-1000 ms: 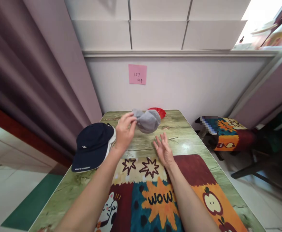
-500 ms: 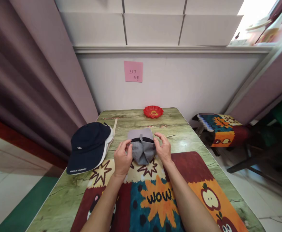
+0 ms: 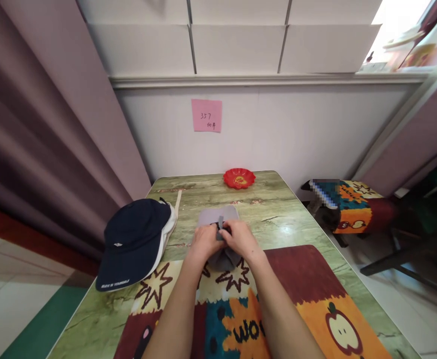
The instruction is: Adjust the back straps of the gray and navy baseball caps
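Note:
A grey cap [image 3: 224, 260] lies folded in on itself at the far edge of the patterned mat, its lighter brim [image 3: 214, 215] pointing toward the wall. Over its middle, my left hand [image 3: 206, 239] and my right hand [image 3: 240, 236] come close together. The fingers of both are bent and closed on the cap's fabric, near a short grey strap [image 3: 220, 221]. Much of the cap's opening is hidden under my hands. To the left sits a navy cap [image 3: 136, 239] with white lettering on its brim, resting against a white cap [image 3: 170, 227].
A red scalloped dish [image 3: 239, 178] stands at the table's back edge. The patterned mat [image 3: 297, 269] covers the near part of the wood-look table [image 3: 289, 219]. A pink note [image 3: 206, 115] is stuck on the wall. Right of the table is a covered stool [image 3: 353, 227].
Both hands have moved inward from the cap's sides to its middle, and their fingers have closed on the fabric. The camera view has shifted slightly.

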{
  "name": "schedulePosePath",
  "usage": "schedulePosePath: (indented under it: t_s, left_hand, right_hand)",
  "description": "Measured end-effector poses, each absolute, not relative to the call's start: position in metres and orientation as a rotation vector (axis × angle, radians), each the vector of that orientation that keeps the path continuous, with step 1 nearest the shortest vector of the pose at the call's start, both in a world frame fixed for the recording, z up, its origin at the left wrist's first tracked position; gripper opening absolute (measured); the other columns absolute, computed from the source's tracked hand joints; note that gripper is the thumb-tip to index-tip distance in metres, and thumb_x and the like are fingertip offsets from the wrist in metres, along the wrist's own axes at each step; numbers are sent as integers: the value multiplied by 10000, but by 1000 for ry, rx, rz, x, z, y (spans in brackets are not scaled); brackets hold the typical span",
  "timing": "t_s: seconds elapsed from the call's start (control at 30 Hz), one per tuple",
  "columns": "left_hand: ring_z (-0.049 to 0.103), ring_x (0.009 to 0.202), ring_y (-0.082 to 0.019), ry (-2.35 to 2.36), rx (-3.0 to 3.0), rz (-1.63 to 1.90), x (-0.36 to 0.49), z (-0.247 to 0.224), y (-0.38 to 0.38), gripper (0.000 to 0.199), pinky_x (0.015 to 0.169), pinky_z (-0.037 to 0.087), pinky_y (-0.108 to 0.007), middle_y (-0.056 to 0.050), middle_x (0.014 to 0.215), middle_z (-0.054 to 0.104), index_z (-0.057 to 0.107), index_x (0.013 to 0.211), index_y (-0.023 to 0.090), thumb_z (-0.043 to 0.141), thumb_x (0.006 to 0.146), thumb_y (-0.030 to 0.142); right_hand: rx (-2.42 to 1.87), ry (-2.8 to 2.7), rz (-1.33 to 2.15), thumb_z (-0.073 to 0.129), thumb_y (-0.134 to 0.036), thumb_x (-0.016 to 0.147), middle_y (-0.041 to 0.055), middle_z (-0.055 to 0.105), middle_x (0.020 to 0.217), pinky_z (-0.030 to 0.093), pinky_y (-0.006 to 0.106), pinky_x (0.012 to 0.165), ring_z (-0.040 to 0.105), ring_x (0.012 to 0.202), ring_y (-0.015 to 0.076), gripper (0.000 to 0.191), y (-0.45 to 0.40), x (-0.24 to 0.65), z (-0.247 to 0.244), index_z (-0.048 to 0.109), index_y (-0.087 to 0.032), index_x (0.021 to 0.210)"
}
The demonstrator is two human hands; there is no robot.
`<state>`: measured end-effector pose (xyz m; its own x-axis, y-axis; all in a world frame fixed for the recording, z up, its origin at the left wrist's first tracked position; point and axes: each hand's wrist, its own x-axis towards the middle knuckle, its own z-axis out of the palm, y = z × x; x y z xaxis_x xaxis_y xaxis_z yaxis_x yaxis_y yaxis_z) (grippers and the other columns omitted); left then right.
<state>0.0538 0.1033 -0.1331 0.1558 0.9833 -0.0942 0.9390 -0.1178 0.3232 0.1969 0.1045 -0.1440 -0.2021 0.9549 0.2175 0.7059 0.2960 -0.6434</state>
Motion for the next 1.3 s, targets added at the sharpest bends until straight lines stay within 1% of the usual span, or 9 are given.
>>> schedulePosePath:
  t_s: [0.1,0.23,0.4,0.53,0.67,0.8,1.03,1.17,1.3]
  left_hand:
    - [684,832,-319,1805,2106,192,47,-134,111,149,778,450,-376,-97,764,736,674,710,209,720,673,346]
    - [656,712,-234,1701,2098,269,34,-136,120,49,667,427,-298,-12,656,687,654,670,228,698,659,245]
    - [646,780,-195,1699,1985,741,21,-142,132,126,714,451,-272,-10,802,700,630,797,217,535,816,297]
    - [651,805,-208,1604,1761,1146,17,-143,136,169,750,477,-287,-13,826,714,658,849,221,526,802,315]
    - [662,844,-214,1429,1641,1182,20,-129,130,212,770,503,-296,-32,886,733,685,898,215,534,776,300]
    - [660,844,-213,1332,1551,1218,28,-112,121,221,757,514,-299,-48,902,726,690,922,209,597,788,358]
    - [625,737,-190,1337,1460,1295,32,-107,117,233,696,504,-295,-19,801,673,657,838,223,701,737,428]
    - [634,911,-222,1283,1595,1396,32,-100,114,144,855,493,-327,-49,913,690,671,799,225,698,753,359]
    - [619,836,-201,1217,1621,1298,38,-91,107,166,810,483,-312,-40,856,689,695,854,204,659,818,362]
  right_hand:
    - [-1597,-2064,571,691,-383,805,94,757,853,416,299,675,681,797,254,207,106,202,-153,758,-219,912]
    - [-1695,-2092,597,696,-299,789,63,761,806,373,294,624,686,773,251,93,112,213,-164,770,-269,836]
    - [-1885,-1866,444,559,-226,870,99,749,837,376,298,630,673,739,233,185,123,211,-178,735,-242,925]
    - [-1840,-1621,493,473,-190,885,114,744,904,422,315,688,679,795,243,251,128,207,-177,665,-206,1045]
    - [-1376,-1423,906,557,-274,826,48,741,873,472,303,737,676,834,223,196,129,214,-159,647,-210,987]
    - [-1085,-1225,1183,681,-440,766,26,698,790,467,265,669,642,725,177,318,123,225,-135,645,-174,936]
    - [-1053,-1129,1125,749,-492,719,2,649,675,464,260,648,595,643,142,353,113,235,-108,613,-176,797]
    - [-996,-1055,1072,748,-423,712,16,685,776,497,278,731,640,759,163,309,107,236,-93,603,-192,857]
    - [-956,-998,1114,690,-437,783,-22,619,699,463,233,629,574,631,115,283,102,230,-87,628,-193,912]
